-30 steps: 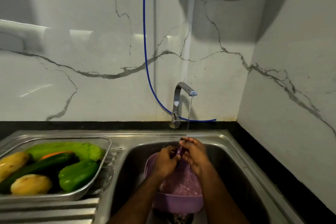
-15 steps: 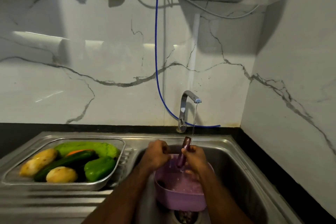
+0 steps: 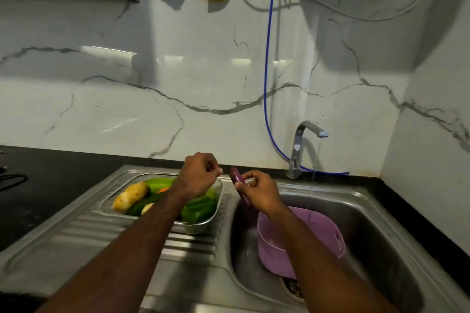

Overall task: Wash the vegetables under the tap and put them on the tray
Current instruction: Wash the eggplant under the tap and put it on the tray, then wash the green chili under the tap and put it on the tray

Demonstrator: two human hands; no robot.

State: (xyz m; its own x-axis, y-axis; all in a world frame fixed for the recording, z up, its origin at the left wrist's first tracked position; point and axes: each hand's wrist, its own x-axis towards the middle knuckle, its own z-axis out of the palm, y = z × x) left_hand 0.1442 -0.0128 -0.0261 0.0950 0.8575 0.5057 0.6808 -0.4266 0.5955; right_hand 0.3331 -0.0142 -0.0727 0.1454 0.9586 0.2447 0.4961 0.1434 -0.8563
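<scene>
Centrally, I log one small purple eggplant (image 3: 239, 187), pinched in the right hand (image 3: 259, 192) above the sink's (image 3: 381, 223) left rim, just right of the tray (image 3: 203, 226). Left hand (image 3: 199, 176): fingers curled, grasping nothing, over the tray's far edge. Tray, left of centre: potatoes (image 3: 131, 195), green peppers (image 3: 198, 209), cucumber (image 3: 140, 206). Basin, lower right: lilac colander (image 3: 284, 249). Tap (image 3: 302, 145), right of centre, running.

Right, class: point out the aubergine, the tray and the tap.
aubergine (image 3: 237, 178): head view, upper purple end above the fingers.
tray (image 3: 201, 225): head view, near metal rim.
tap (image 3: 298, 142): head view, upright neck.
</scene>
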